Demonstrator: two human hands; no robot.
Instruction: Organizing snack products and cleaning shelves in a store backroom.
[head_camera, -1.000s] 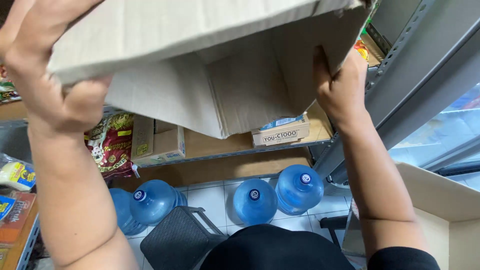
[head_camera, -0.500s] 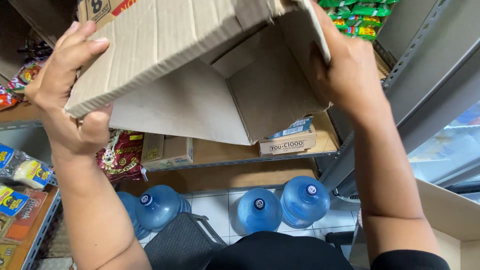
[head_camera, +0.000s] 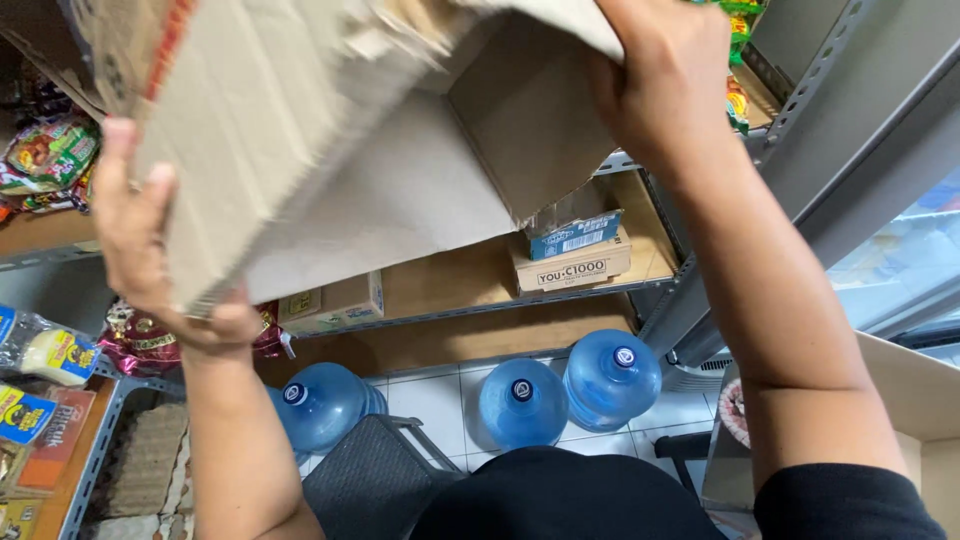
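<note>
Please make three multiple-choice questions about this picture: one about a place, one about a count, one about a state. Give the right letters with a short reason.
1. Where are the blue water jugs?
A. on the top shelf
B. on the tiled floor under the lowest shelf
C. inside the box

2. How many blue jugs show?
A. one
B. three
C. six

3. How is the cardboard box held?
A. flat on the floor
B. closed, on a shelf
C. raised overhead and tilted, its flaps open

Answers:
1 B, the jugs stand on the floor below the shelf.
2 B, three caps are seen.
3 C, the left hand and right hand grip the box from both sides.
</note>
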